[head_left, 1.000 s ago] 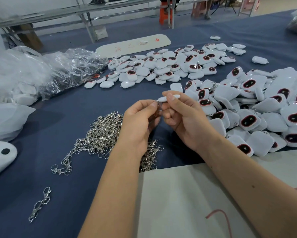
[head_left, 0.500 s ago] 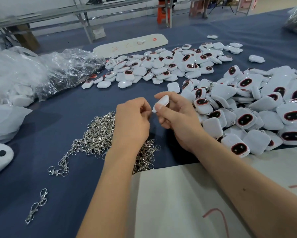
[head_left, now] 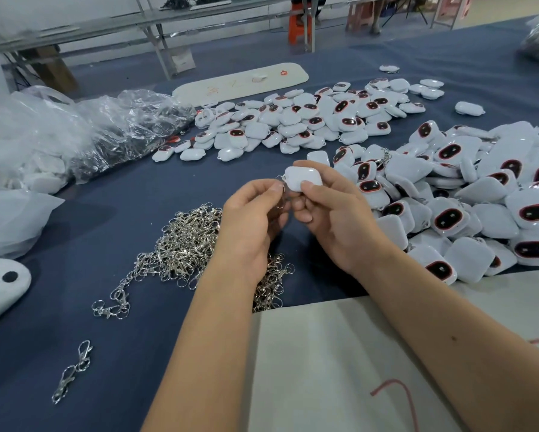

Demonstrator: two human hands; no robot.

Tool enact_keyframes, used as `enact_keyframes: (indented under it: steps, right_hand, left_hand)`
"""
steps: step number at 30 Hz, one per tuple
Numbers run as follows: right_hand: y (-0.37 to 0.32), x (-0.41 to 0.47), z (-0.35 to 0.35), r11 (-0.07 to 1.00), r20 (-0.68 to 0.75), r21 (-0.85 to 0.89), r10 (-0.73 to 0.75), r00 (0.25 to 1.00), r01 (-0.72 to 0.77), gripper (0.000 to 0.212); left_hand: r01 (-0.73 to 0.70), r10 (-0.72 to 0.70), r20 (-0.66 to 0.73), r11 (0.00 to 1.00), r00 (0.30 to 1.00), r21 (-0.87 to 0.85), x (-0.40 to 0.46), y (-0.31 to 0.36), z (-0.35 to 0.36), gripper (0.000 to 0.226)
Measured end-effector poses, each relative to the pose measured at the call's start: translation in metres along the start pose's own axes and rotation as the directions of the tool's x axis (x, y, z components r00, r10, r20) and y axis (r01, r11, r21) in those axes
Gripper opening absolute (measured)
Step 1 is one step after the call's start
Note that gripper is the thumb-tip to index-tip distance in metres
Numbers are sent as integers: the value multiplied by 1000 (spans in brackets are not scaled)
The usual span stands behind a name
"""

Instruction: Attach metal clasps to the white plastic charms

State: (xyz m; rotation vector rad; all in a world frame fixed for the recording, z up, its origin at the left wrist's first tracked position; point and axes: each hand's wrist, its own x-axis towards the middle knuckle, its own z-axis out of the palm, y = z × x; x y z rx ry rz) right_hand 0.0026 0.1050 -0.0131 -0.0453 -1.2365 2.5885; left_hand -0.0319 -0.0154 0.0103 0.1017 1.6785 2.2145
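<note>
Fingers of the left hand [head_left: 249,219] are pinched on a metal clasp [head_left: 281,194]; at 3 o'clock, a white charm [head_left: 302,178] is gripped by the right hand [head_left: 333,213]. The charm should be held steady while the ring is threaded fully through its loop.

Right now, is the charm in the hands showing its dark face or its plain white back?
Plain back: the held charm, pinched by the right hand, shows only white.
</note>
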Motion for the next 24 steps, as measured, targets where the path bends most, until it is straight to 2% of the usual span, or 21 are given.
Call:
enact_keyframes:
  steps: [2,4,5,7,8,10,13,15,18,20,22,24]
  right_hand:
    - [0,0,0,1000,-30,-25,-14,999,13,33]
    - [2,0,-1,998,-50,-54,-17,999,14,29]
    - [2,-1,-1,998,-60,-63,-14,998,10,26]
    - [2,0,-1,997,-89,-80,-13,996,6,21]
    - [2,0,-2,996,-102,-93,-19,995,9,19]
    - [2,-1,-3,989,-119,-144,-47,992,30,16]
    - [5,-2,-2,956,-113,-287,-99,989,63,14]
    - [7,-5,0,931,-106,-356,-127,986,82,14]
    - [7,-6,0,871,-163,-464,-267,950,165,17]
    - [7,-6,0,755,-231,-608,-463,856,245,23]
    - [4,-8,-1,633,-301,-732,-634,713,254,39]
    - [-6,-6,-4,620,-378,-746,-695,612,243,60]
  left_hand:
    - [-65,66,-32,997,997,29,0,-2,1,18]
    - [-193,212,-74,959,975,207,0,-5,0,18]
    - [-273,316,-61,888,947,371,2,-7,-2,18]
    - [-381,479,37,646,877,661,4,-8,-5,19]
    - [-407,525,89,529,846,745,4,-8,-6,19]
    - [-441,564,178,374,806,816,2,-7,-8,19]
    - [-432,558,241,238,794,870,4,-7,-12,15]
    - [-406,562,222,228,797,885,5,-8,-14,13]
    - [-397,560,139,371,817,840,4,-9,-11,12]
    - [-401,542,114,447,832,800,4,-11,-7,14]
    - [-409,541,116,462,833,787,4,-13,-7,14]
    - [-397,536,98,478,838,783,7,-15,-10,13]
